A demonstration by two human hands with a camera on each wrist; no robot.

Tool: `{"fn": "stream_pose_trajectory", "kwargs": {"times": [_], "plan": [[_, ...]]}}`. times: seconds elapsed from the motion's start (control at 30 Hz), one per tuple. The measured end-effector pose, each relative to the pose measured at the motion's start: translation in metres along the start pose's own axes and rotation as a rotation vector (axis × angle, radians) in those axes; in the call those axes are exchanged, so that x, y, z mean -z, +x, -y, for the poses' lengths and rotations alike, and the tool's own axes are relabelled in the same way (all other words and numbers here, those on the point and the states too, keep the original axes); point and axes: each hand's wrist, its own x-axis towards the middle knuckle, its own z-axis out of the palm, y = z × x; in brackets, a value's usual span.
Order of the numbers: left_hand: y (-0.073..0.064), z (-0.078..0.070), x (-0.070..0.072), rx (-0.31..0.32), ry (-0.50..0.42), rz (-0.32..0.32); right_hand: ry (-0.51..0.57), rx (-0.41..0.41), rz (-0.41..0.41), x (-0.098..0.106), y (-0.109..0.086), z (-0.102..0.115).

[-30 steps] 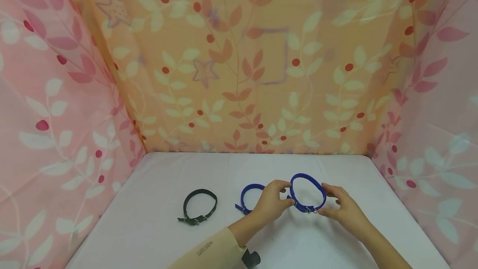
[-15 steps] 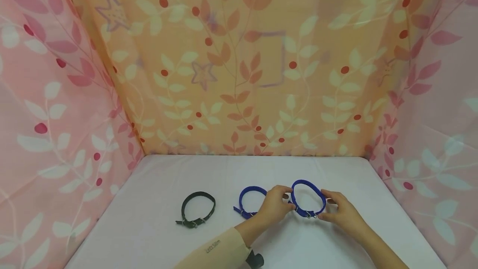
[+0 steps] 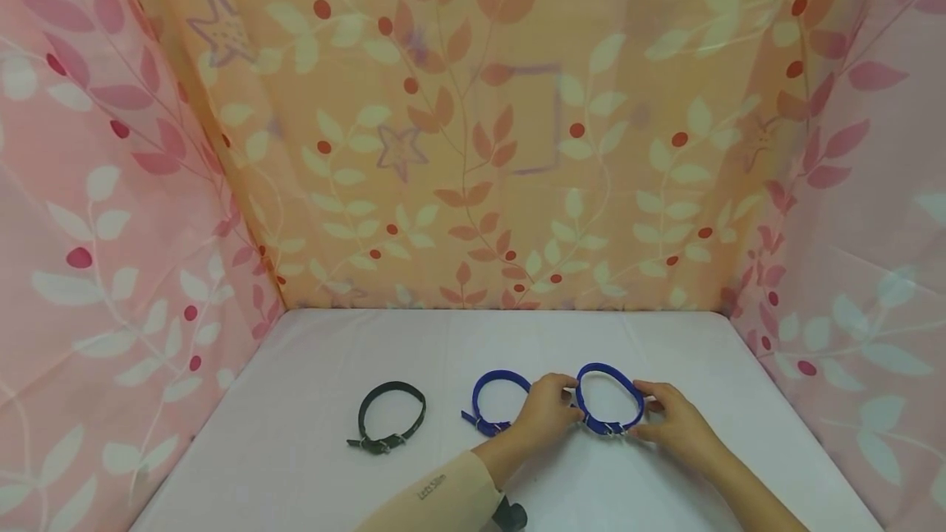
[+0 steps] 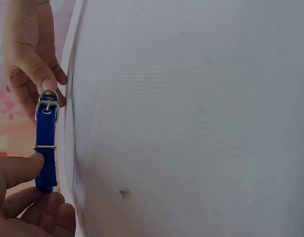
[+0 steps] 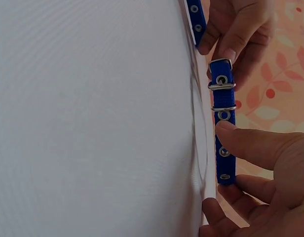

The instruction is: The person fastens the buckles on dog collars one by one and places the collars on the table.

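A blue buckled collar [image 3: 608,428], closed into a ring, is held up between both hands just over the white table. My left hand [image 3: 548,410] pinches its left side with thumb and fingers; my right hand [image 3: 674,417] does the same on the right side. The metal buckle and rings face toward me at the bottom of the loop. In the right wrist view, metal eyelets run along the blue strap [image 5: 226,165]. A second blue collar [image 3: 478,392] lies on the table, partly hidden behind my left hand.
A black collar [image 3: 392,385], also buckled into a ring, lies further left on the white-covered table [image 3: 296,401]. Leaf-patterned cloth [image 3: 473,212] hangs behind the table and along both sides. A dark round item [image 3: 510,513] shows below my left sleeve [image 3: 443,499].
Both hands have lowered the blue collar toward the table, keeping their pinch on it. The head view has tilted up slightly. The other two collars stay where they lay.
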Motion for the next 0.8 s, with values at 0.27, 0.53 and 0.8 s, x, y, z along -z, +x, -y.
{"fn": "stream_pose_trajectory", "kwargs": {"times": [0.27, 0.53, 0.8], "plan": [[0.0031, 0.0024, -0.0056, 0.004, 0.054, -0.002, -0.047, 0.011, -0.004, -0.0030, 0.0025, -0.0042], [0.0009, 0.0003, -0.0070, 0.023, 0.051, 0.011, -0.062, -0.013, 0.021, -0.0037, 0.0037, -0.0055], [0.0039, 0.0008, -0.0100, 0.017, 0.098, 0.004, -0.092, -0.002, 0.025, -0.0033, 0.0067, -0.0093]]}}
